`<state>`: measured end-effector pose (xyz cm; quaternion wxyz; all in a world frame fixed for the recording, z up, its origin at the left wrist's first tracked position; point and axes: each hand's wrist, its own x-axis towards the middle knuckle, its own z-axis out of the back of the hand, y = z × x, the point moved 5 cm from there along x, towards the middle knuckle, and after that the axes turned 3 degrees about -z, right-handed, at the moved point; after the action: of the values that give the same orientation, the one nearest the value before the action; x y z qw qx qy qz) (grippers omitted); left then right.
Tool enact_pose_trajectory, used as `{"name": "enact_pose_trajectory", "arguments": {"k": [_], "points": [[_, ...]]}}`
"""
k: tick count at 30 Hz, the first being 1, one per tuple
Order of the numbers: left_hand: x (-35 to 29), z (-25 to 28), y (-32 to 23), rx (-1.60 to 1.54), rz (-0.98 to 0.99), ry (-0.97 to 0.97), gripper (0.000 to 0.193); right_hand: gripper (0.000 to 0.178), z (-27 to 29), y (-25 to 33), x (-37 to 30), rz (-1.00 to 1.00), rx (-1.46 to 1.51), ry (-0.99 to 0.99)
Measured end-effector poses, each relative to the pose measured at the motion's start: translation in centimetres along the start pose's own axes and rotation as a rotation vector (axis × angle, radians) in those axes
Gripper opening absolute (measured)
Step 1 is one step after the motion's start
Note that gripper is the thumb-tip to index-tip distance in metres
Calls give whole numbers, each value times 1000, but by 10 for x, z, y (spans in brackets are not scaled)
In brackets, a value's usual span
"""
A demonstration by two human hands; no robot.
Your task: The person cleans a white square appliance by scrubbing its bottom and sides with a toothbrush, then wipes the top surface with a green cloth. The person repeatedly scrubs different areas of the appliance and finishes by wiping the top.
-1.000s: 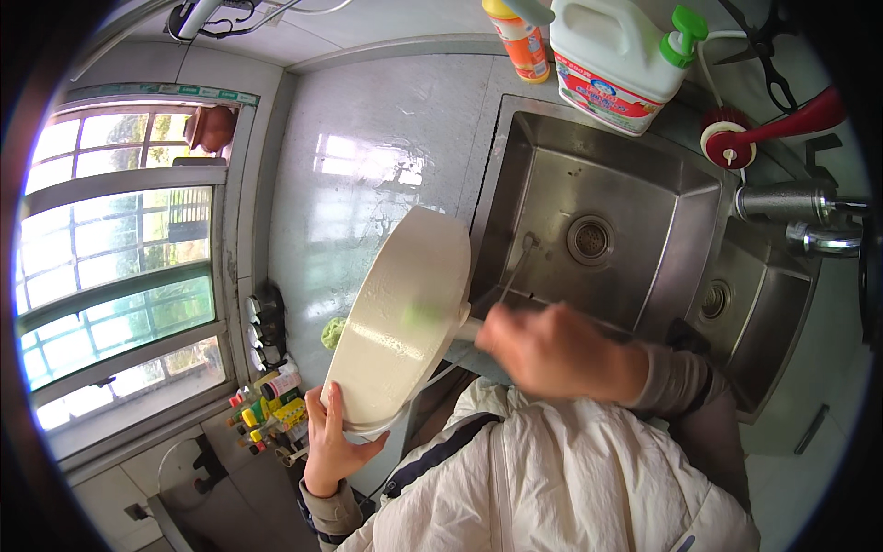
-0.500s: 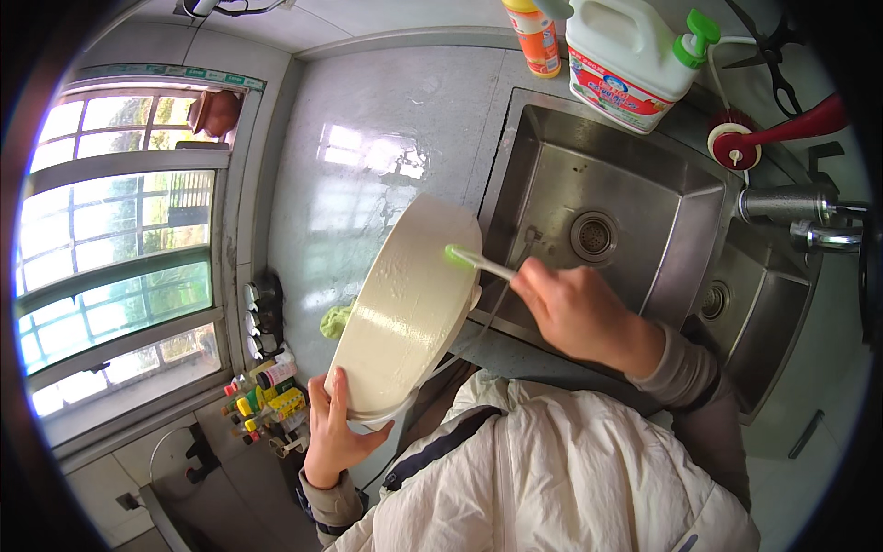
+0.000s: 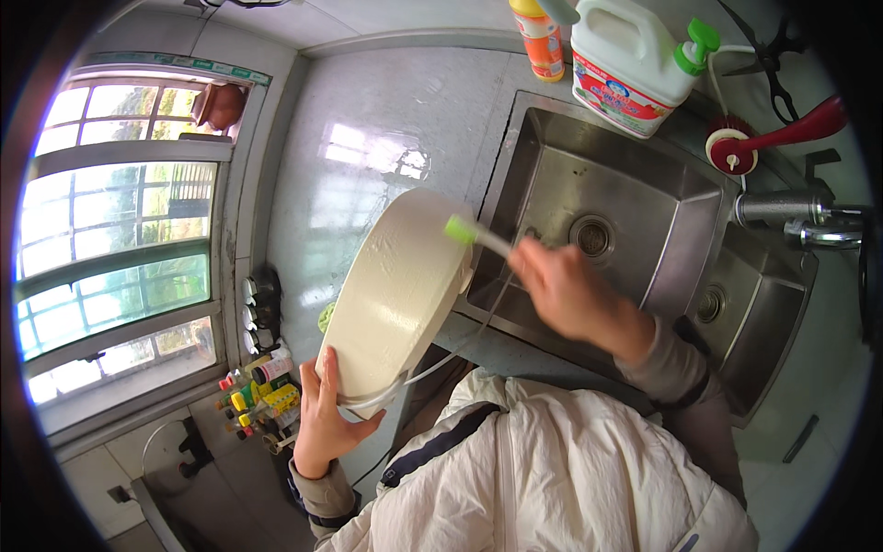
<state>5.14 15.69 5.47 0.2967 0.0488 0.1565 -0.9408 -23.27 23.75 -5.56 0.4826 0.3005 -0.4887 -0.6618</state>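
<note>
A deep cream-coloured vessel (image 3: 391, 304) with curved, wet-looking sides is tilted over the counter, left of the sink. My left hand (image 3: 326, 414) grips its lower end, fingers on the outer wall and thumb at the rim. In my right hand (image 3: 570, 290) is a small brush (image 3: 460, 230) with a light green head and pale handle. The brush head is at the upper right of the vessel's side, blurred by motion; whether it touches is hard to tell. A thin pale cord (image 3: 463, 350) runs from near the vessel's lower end toward the sink edge.
A steel double sink (image 3: 635, 170) lies right, with a faucet (image 3: 791, 207) beyond. Behind it stand a white pump jug (image 3: 625, 69), an orange bottle (image 3: 541, 41) and a red-handled brush (image 3: 791, 129). A green cloth (image 3: 326, 317) lies behind the vessel; several bottles (image 3: 267, 396) stand left.
The brush has moved slightly up along the vessel's side and now blurs. My left hand and the vessel's lower end have shifted a little left.
</note>
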Motion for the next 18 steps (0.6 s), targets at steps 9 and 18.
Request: {"name": "enact_pose_trajectory", "arguments": {"k": [9, 18], "points": [[18, 18, 22, -130, 53, 6, 115, 21, -46, 42, 13, 302, 16, -50], [22, 37, 62, -275, 3, -29, 101, 24, -82, 85, 36, 259, -163, 63]]}}
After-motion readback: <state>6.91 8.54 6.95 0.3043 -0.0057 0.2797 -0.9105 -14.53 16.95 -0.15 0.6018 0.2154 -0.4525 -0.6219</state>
